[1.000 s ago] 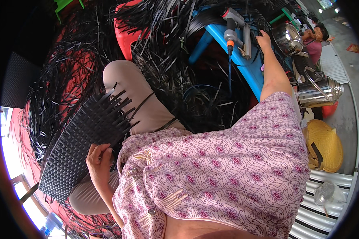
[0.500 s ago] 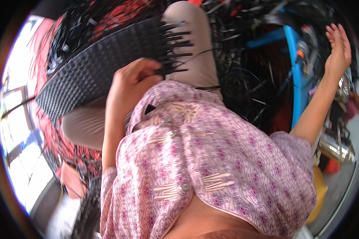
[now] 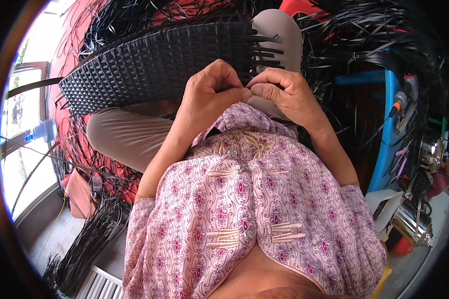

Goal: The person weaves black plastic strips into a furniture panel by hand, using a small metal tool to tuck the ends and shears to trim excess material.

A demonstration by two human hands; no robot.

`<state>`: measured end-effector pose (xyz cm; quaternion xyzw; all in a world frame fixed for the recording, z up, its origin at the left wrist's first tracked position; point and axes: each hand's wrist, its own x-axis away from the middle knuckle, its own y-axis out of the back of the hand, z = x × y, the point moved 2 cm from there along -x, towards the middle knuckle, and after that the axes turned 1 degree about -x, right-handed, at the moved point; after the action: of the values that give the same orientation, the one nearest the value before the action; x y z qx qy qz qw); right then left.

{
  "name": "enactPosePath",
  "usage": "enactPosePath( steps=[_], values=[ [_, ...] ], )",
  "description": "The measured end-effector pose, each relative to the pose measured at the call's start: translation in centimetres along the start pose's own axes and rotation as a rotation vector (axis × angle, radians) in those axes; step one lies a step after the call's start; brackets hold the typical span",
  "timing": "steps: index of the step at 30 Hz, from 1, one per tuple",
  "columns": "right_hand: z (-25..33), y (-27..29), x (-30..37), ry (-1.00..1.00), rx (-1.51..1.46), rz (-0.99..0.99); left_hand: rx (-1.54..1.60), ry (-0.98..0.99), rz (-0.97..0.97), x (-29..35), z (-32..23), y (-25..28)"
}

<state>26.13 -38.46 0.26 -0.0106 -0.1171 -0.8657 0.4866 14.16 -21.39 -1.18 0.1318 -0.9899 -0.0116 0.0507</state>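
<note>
A woven black panel [image 3: 154, 65] of flat plastic strips lies across my lap. Loose strip ends [image 3: 269, 51] stick out along its right edge, over my right knee. My left hand [image 3: 215, 87] is closed in a pinch at the panel's lower right corner. Fingertip to fingertip with it, my right hand [image 3: 287, 94] is pinched as well. Whatever lies between the fingers is too small to make out; it may be a strip end, but I cannot tell.
Heaps of loose black strips [image 3: 354, 30] surround me. To the right stands a blue-rimmed container [image 3: 390, 129], with an orange-and-black handled tool [image 3: 398, 102] at its edge. Farther right is a shiny metal pot [image 3: 411, 222]. A pink bag [image 3: 80, 194] sits at left.
My right hand has come from the far right, where it was raised and open, to meet my left hand. The left hand has moved right and pinched. The panel appears shifted right.
</note>
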Motion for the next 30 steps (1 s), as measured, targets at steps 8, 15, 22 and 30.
enactPosePath(
  steps=[8,15,22,30],
  values=[
    [-0.1,2.3,-0.8,0.084,0.122,-0.254,0.292,-0.012,-0.228,-1.2,1.5,1.3],
    [0.7,3.0,-4.4,0.355,0.447,-0.627,0.065,-0.007,-0.294,-2.2,3.6,2.2],
    [0.3,1.3,-3.0,0.365,0.17,-0.63,0.032,-0.009,-0.273,-2.8,-0.1,-0.6],
    [-1.3,2.7,2.4,0.432,0.342,-0.675,0.042,-0.1,-0.142,-4.0,-0.5,-2.9]
  ],
)
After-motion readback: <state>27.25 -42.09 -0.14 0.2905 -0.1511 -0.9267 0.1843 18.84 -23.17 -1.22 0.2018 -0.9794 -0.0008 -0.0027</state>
